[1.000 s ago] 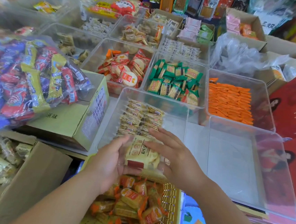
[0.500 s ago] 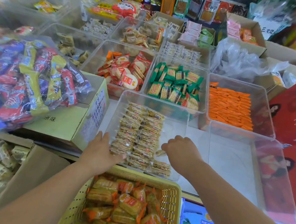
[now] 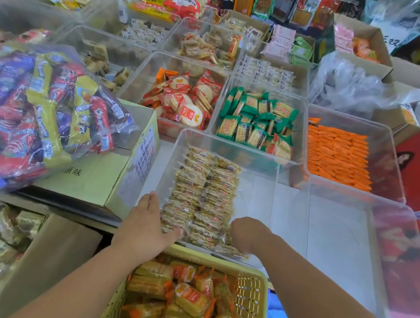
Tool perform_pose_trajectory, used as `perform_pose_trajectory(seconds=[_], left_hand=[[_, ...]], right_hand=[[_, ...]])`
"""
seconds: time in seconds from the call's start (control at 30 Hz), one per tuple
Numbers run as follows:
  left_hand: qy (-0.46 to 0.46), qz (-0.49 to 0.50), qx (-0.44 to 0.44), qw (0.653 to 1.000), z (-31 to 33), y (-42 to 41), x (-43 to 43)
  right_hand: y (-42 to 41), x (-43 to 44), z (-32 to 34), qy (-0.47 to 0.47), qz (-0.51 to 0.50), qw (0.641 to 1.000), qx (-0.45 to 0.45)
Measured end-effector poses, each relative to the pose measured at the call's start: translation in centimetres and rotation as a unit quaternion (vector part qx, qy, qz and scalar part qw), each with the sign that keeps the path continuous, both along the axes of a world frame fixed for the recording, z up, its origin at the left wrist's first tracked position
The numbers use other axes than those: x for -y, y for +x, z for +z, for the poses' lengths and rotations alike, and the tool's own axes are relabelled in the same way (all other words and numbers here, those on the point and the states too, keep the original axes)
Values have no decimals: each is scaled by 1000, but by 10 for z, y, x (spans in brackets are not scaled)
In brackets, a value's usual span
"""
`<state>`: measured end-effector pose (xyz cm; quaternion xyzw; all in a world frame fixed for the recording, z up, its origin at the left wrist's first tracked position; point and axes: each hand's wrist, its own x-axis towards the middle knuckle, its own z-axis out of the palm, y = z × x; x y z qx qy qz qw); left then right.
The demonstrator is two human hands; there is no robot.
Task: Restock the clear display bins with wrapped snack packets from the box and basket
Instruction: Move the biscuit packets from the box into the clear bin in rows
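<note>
- The left hand lies flat at the near-left corner of the clear bin. The back of the hand faces up, the fingers are straight along the bin's left wall, and the thumb is spread right onto the nearest beige packets. It presses on them without gripping.
- The right hand reaches in over the bin's near edge, knuckles up, at the right side of the same rows. Its fingers bend down out of sight among the wrappers, so I cannot tell whether it holds one.
- The beige packets lie in two neat rows from the near wall towards the far wall, filling the left half of the bin.
- The yellow basket sits just near of the bin, between the forearms, and holds orange-ended packets.
- Left of the bin stands a closed cardboard box with a bag of mixed sweets on top. An open carton lies near-left.
- A second see-through bin stands to the right.
- Beyond are bins of red-and-white crackers, green packets and orange sticks.
</note>
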<state>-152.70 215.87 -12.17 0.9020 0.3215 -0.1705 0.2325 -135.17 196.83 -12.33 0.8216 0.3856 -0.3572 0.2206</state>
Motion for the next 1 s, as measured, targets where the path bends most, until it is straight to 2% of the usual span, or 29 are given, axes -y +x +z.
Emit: perform_pose_trajectory(seconds=[0.1, 0.2, 0.3, 0.37, 0.43, 0.5, 0.6, 0.7, 0.77, 0.8, 0.87, 1.0], left_hand=[[-5, -1, 8, 1000, -2, -1, 0], [-19, -2, 11, 1000, -3, 0, -3], [-37, 21, 28, 999, -4, 5, -12], [-62, 56, 54, 995, -7, 12, -20], [-95, 84, 80, 989, -12, 23, -29], [-120, 104, 90, 983, -18, 39, -36], [-140, 118, 87, 979, -25, 58, -41], [-147, 127, 91, 977, -30, 64, -44], [-144, 124, 98, 977, -33, 63, -45], [-140, 121, 100, 978, -34, 63, -44], [-142, 123, 103, 977, -35, 64, -42], [-167, 128, 107, 972, -37, 66, -37]], right_hand=[[-1, -4, -9, -18, -35, 999, -24], [5, -10, -16, 11, -107, 991, -76], [29, -13, -11, 88, -213, 968, -99], [47, -15, -4, 199, -297, 933, -34], [58, -20, -5, 325, -366, 869, 71], [62, -28, -13, 427, -468, 770, 76], [65, -37, -34, 478, -608, 631, -60], [75, -47, -55, 464, -689, 534, -157], [80, -57, -65, 446, -720, 489, -206], [82, -61, -69, 430, -728, 485, -223], [82, -69, -74, 400, -726, 504, -242], [81, -80, -73, 408, -702, 535, -235]])
